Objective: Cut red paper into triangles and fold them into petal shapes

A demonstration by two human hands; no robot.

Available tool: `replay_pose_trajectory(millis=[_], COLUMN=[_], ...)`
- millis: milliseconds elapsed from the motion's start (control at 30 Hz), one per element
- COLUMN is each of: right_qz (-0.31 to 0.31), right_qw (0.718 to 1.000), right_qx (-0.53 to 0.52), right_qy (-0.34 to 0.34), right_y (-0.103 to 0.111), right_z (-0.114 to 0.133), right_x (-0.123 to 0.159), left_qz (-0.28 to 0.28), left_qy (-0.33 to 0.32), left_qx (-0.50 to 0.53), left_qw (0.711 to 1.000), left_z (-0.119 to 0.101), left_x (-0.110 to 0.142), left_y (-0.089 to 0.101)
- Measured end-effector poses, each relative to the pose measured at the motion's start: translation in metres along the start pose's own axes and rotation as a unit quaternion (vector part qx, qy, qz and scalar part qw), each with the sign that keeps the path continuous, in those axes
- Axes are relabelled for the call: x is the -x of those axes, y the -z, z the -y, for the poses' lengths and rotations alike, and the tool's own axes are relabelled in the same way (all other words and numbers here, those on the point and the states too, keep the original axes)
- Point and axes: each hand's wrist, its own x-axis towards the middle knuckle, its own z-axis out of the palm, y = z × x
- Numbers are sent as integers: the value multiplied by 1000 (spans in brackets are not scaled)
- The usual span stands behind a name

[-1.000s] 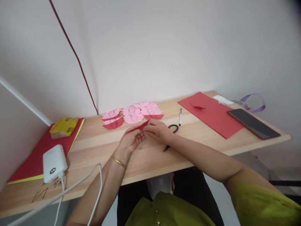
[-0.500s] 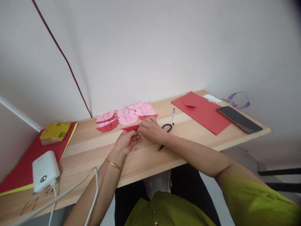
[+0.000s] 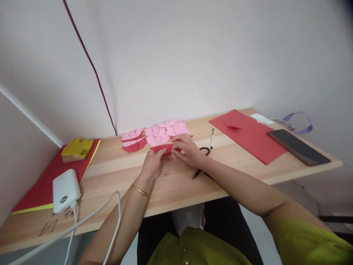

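Between my two hands is a folded piece of red paper (image 3: 161,147), held over the wooden table. My left hand (image 3: 153,162) pinches its near edge, thumb on top. At its other end my right hand (image 3: 188,150) grips the paper between thumb and fingers and hides part of it. Just beyond lie several pink paper cutouts (image 3: 157,135) and some folded red ones (image 3: 134,145). A pair of scissors with black handles (image 3: 205,149) rests under my right wrist, partly covered by the forearm.
A pen (image 3: 212,138), a red paper sheet (image 3: 248,138) with a small red folded piece (image 3: 232,126), and a phone (image 3: 299,147) lie to the right. On the left are a white power bank (image 3: 66,189) with a cable and a yellow packet (image 3: 77,149) on red sheets (image 3: 41,187).
The view has shifted, so everything sits further right. My right fingers have lifted and spread a little, and more of the red paper shows between my hands.
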Motion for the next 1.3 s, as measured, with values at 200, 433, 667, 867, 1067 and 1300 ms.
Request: replay_pose_trajectory(millis=[200, 433, 667, 867, 1067, 1300], right_qz=[-8, -17, 10, 1, -11, -6], right_qw=[995, 995, 996, 996, 996, 996], right_qx=[-87, -86, -50, -33, -52, -56], right_qy=[-39, -44, -68, -79, -76, -70], right_y=[0, 1, 1, 3, 2, 2], right_z=[5, 7, 9, 11, 12, 13], right_x=[-2, -2, -1, -1, -1, -1], left_qz=[18, 35, 0, 8, 20, 27], left_qy=[-63, -115, -112, -127, -135, -167], left_qx=[-39, -49, -37, -21, -36, -116], left_qw=[997, 992, 993, 992, 990, 979], left_z=[4, 5, 4, 7, 9, 5], left_x=[1, 5, 6, 6, 6, 8], left_y=[0, -4, -8, -7, -6, -5])
